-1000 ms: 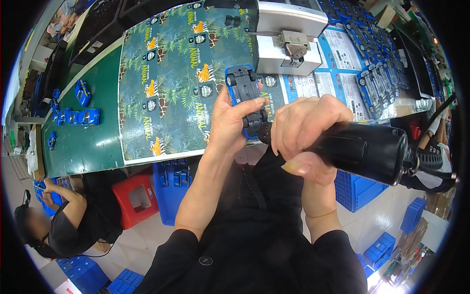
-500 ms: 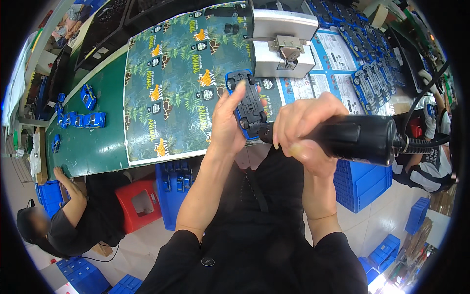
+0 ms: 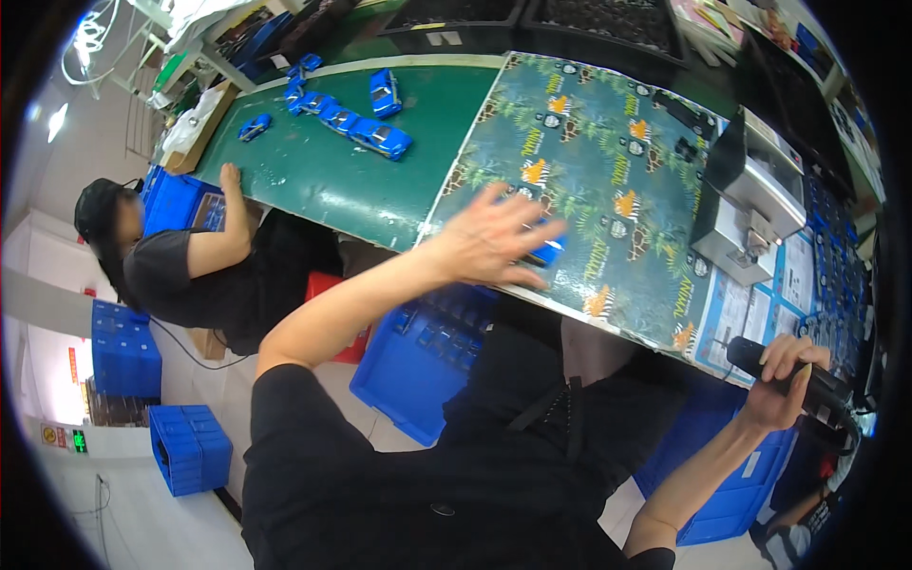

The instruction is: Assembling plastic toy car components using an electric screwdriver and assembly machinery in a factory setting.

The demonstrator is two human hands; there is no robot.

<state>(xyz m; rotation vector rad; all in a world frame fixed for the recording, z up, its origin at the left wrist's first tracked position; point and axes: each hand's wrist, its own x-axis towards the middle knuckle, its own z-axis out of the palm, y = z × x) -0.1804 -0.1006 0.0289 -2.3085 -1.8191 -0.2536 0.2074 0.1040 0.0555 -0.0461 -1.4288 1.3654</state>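
Note:
My left hand [image 3: 484,236] is spread flat, palm down, over the printed sheet. Beneath its fingers lies a blue toy car [image 3: 548,249], mostly covered by the hand; whether the fingers touch it I cannot tell. Off to the right, past the table's front edge, my right hand [image 3: 784,375] is wrapped round a black electric screwdriver [image 3: 747,355]. The tool's nose points left, and its cord end runs off to the right.
Several blue toy cars [image 3: 384,140] rest on the green table [image 3: 313,180]. A metal fixture [image 3: 746,204] stands on the right, with rows of cars beyond it. Left, a seated person [image 3: 204,266] leans at the table. Blue crates [image 3: 404,380] stand below.
My left hand has left the upturned car chassis it held and now spreads over a car on the sheet. The screwdriver has moved right, away from the car. The view has swung left.

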